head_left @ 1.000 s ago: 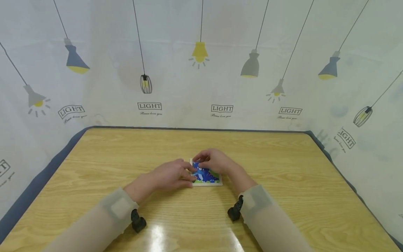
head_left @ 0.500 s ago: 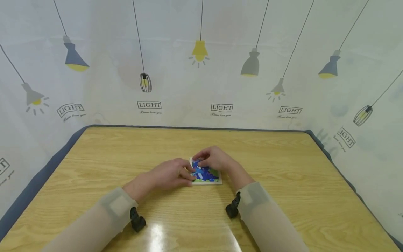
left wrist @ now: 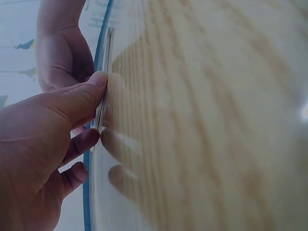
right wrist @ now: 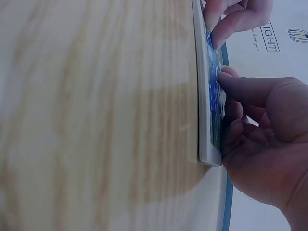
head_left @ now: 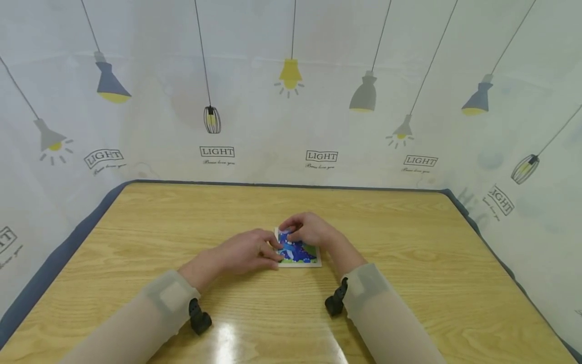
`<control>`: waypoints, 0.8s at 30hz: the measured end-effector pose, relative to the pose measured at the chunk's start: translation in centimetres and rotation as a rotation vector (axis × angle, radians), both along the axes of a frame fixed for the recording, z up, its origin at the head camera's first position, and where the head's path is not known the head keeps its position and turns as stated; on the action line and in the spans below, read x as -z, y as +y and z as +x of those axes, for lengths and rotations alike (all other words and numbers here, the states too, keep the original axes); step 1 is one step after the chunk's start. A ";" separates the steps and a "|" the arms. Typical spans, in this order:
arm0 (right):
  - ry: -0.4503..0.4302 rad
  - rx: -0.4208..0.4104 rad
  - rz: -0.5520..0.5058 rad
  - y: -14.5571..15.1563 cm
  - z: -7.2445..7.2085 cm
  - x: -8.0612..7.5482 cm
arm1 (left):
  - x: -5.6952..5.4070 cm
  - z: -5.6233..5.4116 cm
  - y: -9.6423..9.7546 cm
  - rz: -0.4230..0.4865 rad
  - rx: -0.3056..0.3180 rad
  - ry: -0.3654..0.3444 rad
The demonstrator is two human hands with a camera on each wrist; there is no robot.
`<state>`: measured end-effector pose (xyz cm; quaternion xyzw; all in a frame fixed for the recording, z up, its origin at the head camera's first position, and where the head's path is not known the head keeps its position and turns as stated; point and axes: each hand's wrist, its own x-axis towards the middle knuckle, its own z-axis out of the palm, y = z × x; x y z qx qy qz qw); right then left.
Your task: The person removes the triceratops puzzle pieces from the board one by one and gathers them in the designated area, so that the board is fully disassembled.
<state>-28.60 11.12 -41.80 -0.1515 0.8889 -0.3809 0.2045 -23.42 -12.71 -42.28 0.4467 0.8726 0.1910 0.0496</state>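
A small square jigsaw puzzle board (head_left: 297, 254) with a white rim and a blue dinosaur picture lies flat on the table. At its left edge my left hand (head_left: 247, 251) holds the board, thumb by the near corner and fingers on the picture. My right hand (head_left: 311, 230) bends over the far left part, thumb and fingertips on the picture. It hides part of the board, and whether it pinches a piece is hidden. The right wrist view shows the right thumb (right wrist: 245, 89) on the picture, beside the board's thick white edge (right wrist: 204, 120).
The wood-grain table (head_left: 182, 217) stretches around the board on all sides. Behind it hangs a pale cloth (head_left: 254, 111) printed with lamps. Both forearms wear beige sleeves (head_left: 150, 313), each with a small black camera (head_left: 200, 317) at the cuff.
Hands and puzzle board stay in nearly the same place. The right wrist has risen and shifted slightly left; the head view has moved a little.
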 end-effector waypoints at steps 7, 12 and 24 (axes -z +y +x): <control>0.001 0.015 -0.016 0.1 0.0 -0.1 | -0.1 0.0 0.1 -0.016 -0.010 -0.007; -0.007 0.051 -0.039 0.0 0.2 0.1 | -0.1 0.0 0.1 -0.015 -0.004 -0.005; 0.063 0.090 -0.068 -0.5 0.7 0.3 | 0.1 0.0 0.0 -0.021 -0.012 -0.019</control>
